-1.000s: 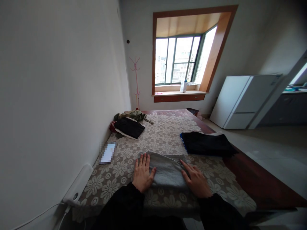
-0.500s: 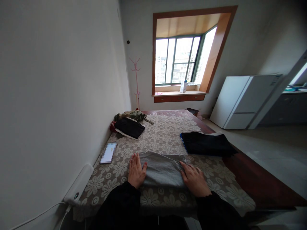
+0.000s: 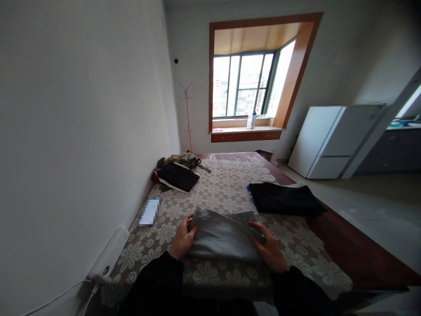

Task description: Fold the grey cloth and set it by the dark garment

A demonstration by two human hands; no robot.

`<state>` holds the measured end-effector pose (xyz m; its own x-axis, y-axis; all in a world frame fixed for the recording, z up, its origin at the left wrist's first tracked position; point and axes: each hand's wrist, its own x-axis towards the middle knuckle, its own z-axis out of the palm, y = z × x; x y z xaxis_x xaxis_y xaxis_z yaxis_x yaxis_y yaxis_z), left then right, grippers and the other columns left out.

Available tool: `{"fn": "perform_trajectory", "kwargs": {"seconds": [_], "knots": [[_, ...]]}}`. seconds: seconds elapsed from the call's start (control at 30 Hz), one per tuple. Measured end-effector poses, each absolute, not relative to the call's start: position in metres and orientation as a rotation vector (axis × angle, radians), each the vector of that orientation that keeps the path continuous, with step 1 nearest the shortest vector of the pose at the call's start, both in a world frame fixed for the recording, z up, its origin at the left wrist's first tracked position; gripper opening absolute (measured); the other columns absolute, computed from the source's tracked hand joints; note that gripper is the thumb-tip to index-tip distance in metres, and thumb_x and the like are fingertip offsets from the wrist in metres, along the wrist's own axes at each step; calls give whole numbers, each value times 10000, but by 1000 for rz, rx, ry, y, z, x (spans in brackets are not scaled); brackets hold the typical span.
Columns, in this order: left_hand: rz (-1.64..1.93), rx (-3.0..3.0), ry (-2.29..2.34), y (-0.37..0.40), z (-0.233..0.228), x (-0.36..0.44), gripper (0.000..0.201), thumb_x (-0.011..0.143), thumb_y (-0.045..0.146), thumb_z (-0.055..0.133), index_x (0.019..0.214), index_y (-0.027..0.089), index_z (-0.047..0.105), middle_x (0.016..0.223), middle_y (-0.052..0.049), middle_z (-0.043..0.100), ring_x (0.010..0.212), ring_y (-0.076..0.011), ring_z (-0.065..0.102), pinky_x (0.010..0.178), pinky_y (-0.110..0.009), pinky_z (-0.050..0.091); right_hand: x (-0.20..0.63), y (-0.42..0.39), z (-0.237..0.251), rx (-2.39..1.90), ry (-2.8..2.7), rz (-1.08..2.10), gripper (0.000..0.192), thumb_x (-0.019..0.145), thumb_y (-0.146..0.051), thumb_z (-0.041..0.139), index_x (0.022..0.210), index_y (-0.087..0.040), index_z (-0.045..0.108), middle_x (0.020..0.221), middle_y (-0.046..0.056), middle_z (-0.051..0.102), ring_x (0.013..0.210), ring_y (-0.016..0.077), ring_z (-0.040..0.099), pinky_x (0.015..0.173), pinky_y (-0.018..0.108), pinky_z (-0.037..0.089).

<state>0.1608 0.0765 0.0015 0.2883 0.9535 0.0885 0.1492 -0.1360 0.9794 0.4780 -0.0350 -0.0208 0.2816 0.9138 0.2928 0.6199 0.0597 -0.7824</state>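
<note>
A grey folded garment (image 3: 226, 237) lies in front of me on the flower-patterned tablecloth (image 3: 210, 199). Its left edge is between the thumb and fingers of my left hand (image 3: 183, 238). My right hand (image 3: 269, 246) holds the opposite side, thumb on top and fingers curled at the edge. The far edge shows overlapping layers, and a few creases run across the top. What kind of garment it is cannot be made out.
Dark folded clothes (image 3: 284, 199) lie at the right of the table. A black folded garment (image 3: 179, 177) and an olive cloth item (image 3: 184, 159) sit at the far left. A phone (image 3: 149, 212) and a white power strip (image 3: 110, 254) with cables are along the left wall.
Both hands were lying flat on the grey garment with fingers stretched out. They have since moved to its sides and curled around the edges, and the cloth looks slightly raised.
</note>
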Motion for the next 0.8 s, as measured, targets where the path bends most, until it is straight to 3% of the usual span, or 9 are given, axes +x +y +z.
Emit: {"fn": "perform_trajectory", "kwargs": {"seconds": [0.17,0.27,0.4,0.63,0.8], "knots": [[1096,1104,804,74,6,160,681,710,374,811,1318,182,572,1167,-134,742,1001,-274,715,882,-405,555,476,-32,-33,-1870,-1318,292,752,857,-440,486,1554,-253,275,1410,116,566,1303,323,529,1117,550,364],[1114,1073,728,69,6,158,580,688,350,837,1214,191,652,1137,-105,752,987,-266,713,876,-376,542,477,-29,-38,-2010,-1330,208,691,860,-480,460,1494,-213,395,1373,153,591,1346,370,484,1137,622,298],[1139,1103,660,62,11,158,409,677,288,846,1054,201,712,986,-52,770,920,-231,706,808,-310,520,484,-31,-36,-1963,-1350,286,549,849,-516,489,1300,-209,554,1310,160,626,1326,373,507,1146,579,331],[1237,1023,632,58,15,155,323,616,275,851,878,205,674,778,13,701,686,-150,631,634,-252,460,486,-42,-28,-1403,-1227,653,623,889,-508,622,1401,-285,347,1437,125,526,1276,298,568,1072,464,472],[1214,995,588,59,16,153,302,573,326,837,699,210,586,731,-7,680,765,-210,663,689,-320,501,491,-41,-20,-1314,-1166,919,799,815,-540,718,1460,-279,325,1393,132,590,1256,330,593,1042,474,509]]}}
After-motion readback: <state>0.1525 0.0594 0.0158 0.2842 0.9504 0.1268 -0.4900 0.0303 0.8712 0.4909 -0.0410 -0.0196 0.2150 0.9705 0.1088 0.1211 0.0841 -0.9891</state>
